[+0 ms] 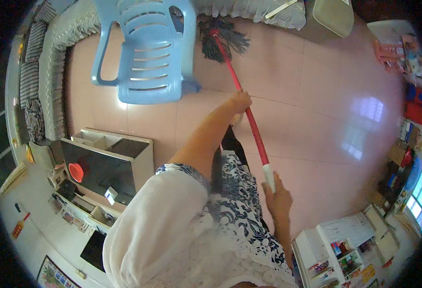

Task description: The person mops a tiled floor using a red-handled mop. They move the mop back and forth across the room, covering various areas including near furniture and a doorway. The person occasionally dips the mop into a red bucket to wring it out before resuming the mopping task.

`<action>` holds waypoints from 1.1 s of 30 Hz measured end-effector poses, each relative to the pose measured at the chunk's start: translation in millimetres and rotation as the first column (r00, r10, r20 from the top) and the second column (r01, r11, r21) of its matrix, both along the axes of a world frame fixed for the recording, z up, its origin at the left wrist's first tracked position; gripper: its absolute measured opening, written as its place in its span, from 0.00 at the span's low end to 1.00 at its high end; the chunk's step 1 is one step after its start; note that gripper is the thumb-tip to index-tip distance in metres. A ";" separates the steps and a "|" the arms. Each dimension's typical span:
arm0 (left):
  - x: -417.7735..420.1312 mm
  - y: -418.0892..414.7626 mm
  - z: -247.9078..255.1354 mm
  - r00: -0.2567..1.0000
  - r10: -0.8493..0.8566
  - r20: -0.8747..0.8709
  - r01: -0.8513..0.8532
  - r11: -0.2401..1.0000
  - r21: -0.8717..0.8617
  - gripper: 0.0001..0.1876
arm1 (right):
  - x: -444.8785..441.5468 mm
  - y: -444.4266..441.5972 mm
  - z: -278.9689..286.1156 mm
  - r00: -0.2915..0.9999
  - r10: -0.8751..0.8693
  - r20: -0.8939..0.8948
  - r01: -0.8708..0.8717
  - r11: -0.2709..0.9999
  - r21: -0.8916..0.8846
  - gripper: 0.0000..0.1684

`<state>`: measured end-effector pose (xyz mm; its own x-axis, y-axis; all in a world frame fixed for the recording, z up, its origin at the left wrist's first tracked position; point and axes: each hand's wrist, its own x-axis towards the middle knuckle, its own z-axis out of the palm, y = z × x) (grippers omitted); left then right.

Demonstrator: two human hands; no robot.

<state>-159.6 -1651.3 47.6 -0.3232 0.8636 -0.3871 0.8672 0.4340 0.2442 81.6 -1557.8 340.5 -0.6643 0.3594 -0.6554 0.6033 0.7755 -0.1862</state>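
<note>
A string mop with a red handle (pixel 256 135) runs from the middle of the view up towards the top. My left hand (pixel 241 101) is wrapped around the handle partway along it. My right hand (pixel 279 198) grips the white end section (pixel 268 173) of the same handle, closer to my body. The dark grey strands of the mop head (pixel 212 46) lie spread on the pink tile floor (pixel 275 77). They rest just right of a light-blue plastic armchair (pixel 149 70) and near the ruffled cover of a sofa (pixel 247 12).
On the left stands a coffee table (pixel 99 169) with a dark top, bearing a red bowl (pixel 76 172). A covered sofa (pixel 54 82) lines the far left. White cabinets (pixel 344 226) stand at lower right, with boxes and assorted goods (pixel 398 153) along the right wall.
</note>
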 end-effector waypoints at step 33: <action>-100.4 -37.9 27.4 0.998 0.046 0.047 -0.027 0.939 -0.342 0.07 | -110.7 16.0 -25.1 0.993 0.072 0.095 -0.059 0.989 -0.135 0.29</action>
<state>-259.9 -1689.2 75.0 -0.3225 0.6649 -0.6737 0.8389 0.5305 0.1219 -29.0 -1541.8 315.5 -0.6129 0.2240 -0.7577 0.5728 0.7866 -0.2308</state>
